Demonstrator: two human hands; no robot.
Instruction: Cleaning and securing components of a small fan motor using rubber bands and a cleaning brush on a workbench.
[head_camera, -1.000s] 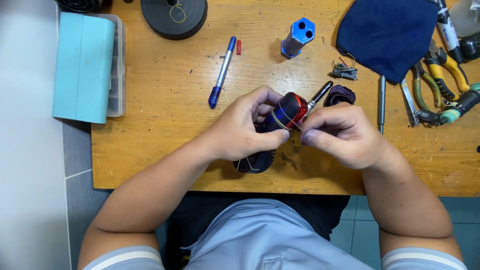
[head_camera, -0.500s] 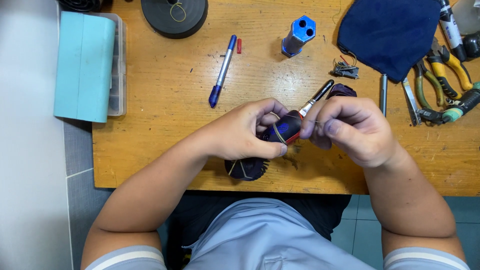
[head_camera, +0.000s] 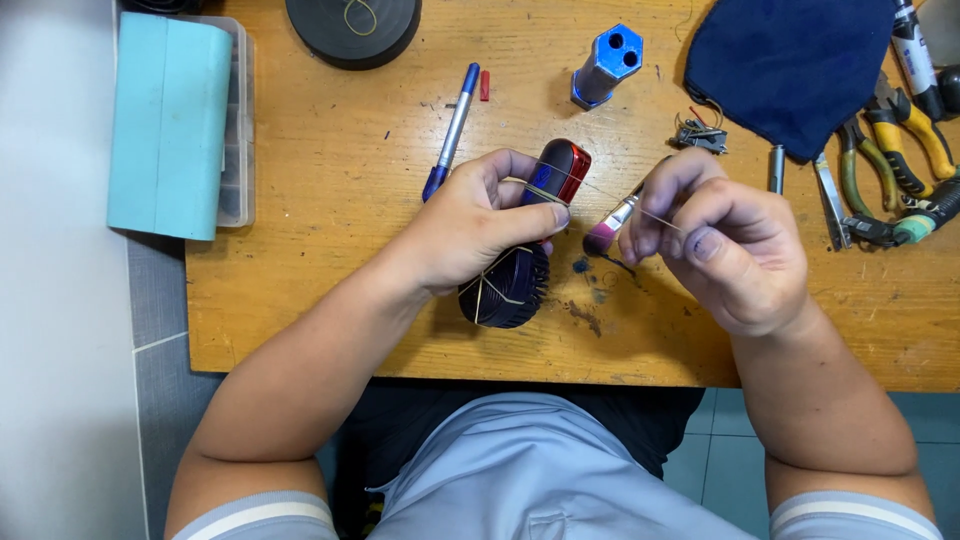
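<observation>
The wooden table (head_camera: 330, 250) is the largest thing and I use it as the landmark: all the items lie on its top, and the person sits at its near edge. At the far right corner of the table there is a dark blue cloth (head_camera: 790, 70), and at the left edge a light blue box (head_camera: 170, 125) rests on a clear plastic case. A black round disc (head_camera: 352, 28) lies at the far edge, and pliers (head_camera: 905, 125) with yellow handles are at the right edge, just beside the cloth. Above the middle of the table the left hand (head_camera: 475, 225) holds a small fan (head_camera: 525, 250) with a black round head and a red and dark handle; its fingers are closed around the handle. The right hand (head_camera: 725, 245) is just to the right of the fan, with its fingertips pinched narrow on a thin rubber band (head_camera: 600, 190) that stretches from the fan's handle. A small brush (head_camera: 612, 222) with a pink tip shows under this hand; whether the hand holds it, I cannot tell. A blue pen (head_camera: 450, 135) and a blue hexagonal holder (head_camera: 606, 65) lie farther back on the table. The step in hand seems to be the handling of the band on the fan.
</observation>
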